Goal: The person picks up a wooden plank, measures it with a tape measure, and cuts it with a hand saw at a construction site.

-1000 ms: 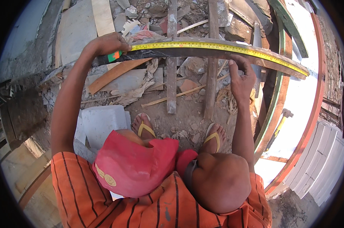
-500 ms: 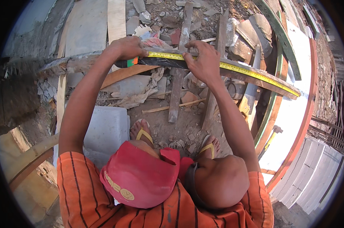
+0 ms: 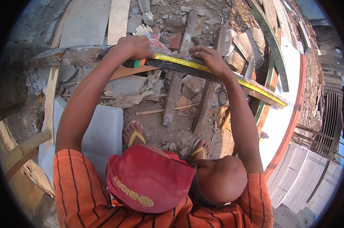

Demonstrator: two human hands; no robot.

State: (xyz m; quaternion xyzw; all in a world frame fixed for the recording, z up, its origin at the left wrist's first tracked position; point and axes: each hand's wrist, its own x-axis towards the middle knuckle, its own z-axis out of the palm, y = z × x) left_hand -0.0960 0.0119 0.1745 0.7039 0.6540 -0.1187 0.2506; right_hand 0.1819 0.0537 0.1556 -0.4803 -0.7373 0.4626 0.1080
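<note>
The right hand now lies farther out along the drawn tape, leaving more yellow showing between the two hands.

Nearest, sandalled feet (image 3: pixel 134 133) stand on dirt beside a white block (image 3: pixel 105 119); beyond them, the left hand (image 3: pixel 134 47) closes around the tape measure (image 3: pixel 140 62), mostly hidden except its green-and-orange end, while the right hand (image 3: pixel 214 62) arches over the yellow tape (image 3: pixel 181 62), fingers half curled, and I cannot tell whether they pinch it; the tape runs lengthwise along a dark-sided beam (image 3: pixel 175 67) and reaches its right end, so the span seems settled while the right hand works at a point along it; rubble (image 3: pixel 174 26) lies farther off.
</note>
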